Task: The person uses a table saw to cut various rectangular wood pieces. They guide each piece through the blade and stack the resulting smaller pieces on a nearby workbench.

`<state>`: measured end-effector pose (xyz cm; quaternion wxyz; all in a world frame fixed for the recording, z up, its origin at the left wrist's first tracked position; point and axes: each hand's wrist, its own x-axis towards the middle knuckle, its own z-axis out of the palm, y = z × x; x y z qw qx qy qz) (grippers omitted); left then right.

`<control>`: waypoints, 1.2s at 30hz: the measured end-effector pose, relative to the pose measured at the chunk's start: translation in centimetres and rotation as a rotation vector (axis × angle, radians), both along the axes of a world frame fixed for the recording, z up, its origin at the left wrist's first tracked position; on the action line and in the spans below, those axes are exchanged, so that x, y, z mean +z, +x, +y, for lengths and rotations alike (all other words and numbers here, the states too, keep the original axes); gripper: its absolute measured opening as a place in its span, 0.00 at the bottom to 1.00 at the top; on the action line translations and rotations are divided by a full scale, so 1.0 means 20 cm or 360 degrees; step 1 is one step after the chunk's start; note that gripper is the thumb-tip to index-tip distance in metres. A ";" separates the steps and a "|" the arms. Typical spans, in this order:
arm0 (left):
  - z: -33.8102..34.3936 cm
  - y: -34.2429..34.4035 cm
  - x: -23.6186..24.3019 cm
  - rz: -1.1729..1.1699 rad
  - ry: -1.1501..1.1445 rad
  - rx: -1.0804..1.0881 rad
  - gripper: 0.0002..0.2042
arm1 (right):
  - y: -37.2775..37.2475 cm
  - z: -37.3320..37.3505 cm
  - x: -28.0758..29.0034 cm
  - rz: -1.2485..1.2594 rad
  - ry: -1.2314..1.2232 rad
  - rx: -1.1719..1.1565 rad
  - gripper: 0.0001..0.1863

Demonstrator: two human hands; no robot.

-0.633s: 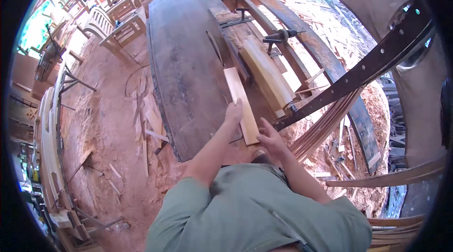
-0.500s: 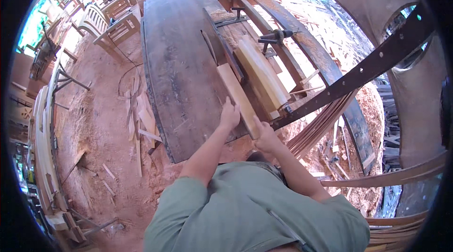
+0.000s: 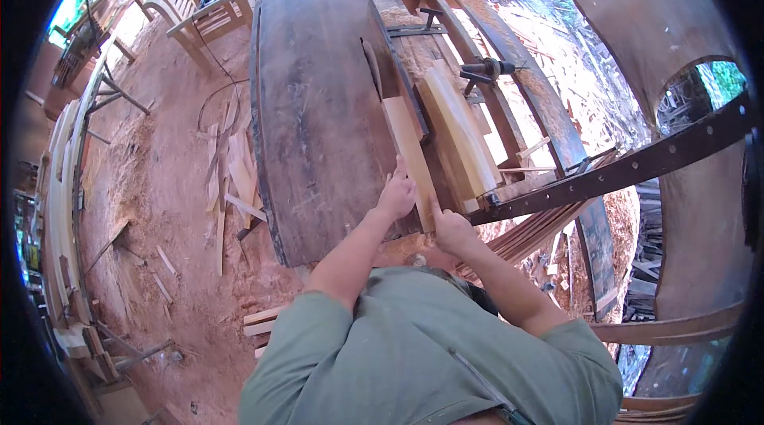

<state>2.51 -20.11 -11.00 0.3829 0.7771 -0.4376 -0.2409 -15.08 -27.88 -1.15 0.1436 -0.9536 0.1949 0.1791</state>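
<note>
A pale, squared wooden board [image 3: 411, 156] lies lengthwise on the dark, worn saw table [image 3: 318, 122]. My left hand [image 3: 398, 193] is closed on its left side, the index finger stretched along the wood. At the near end, my right hand [image 3: 454, 231] grips the board from the right, with some fingers hidden behind it. The far end of the board is close to a dark, thin, curved blade [image 3: 371, 65] standing up from the table. Just right of the board runs a dark upright fence [image 3: 400, 71].
Pale planks [image 3: 461, 134] lie right of the fence, near a clamp [image 3: 489, 68]. A dark perforated metal bar [image 3: 629, 161] crosses at right. Wood offcuts [image 3: 239, 162] and a cable [image 3: 203, 111] lie on the sawdust-covered ground at left; wooden chairs [image 3: 211, 15] stand beyond.
The board has moved slightly forward along the fence, both hands with it. My left index finger now reaches further along the wood. The whole view has shifted a little, revealing stacked strips at lower left.
</note>
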 end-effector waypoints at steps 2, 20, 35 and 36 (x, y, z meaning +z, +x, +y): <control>-0.01 0.02 0.03 -0.0013 0.0055 -0.0014 0.17 | 0.02 -0.02 -0.01 0.0010 -0.0030 0.0017 0.44; -0.11 0.23 0.14 -0.0172 0.0277 -0.0094 0.16 | 0.26 -0.16 -0.02 0.0183 0.0026 0.0059 0.45; -0.17 0.43 0.23 -0.0202 0.0261 0.0000 0.18 | 0.51 -0.26 -0.08 0.0051 -0.0040 0.0048 0.44; -0.15 0.40 0.23 -0.0129 0.0209 0.0058 0.18 | 0.53 -0.27 -0.08 0.0053 -0.0010 0.0058 0.43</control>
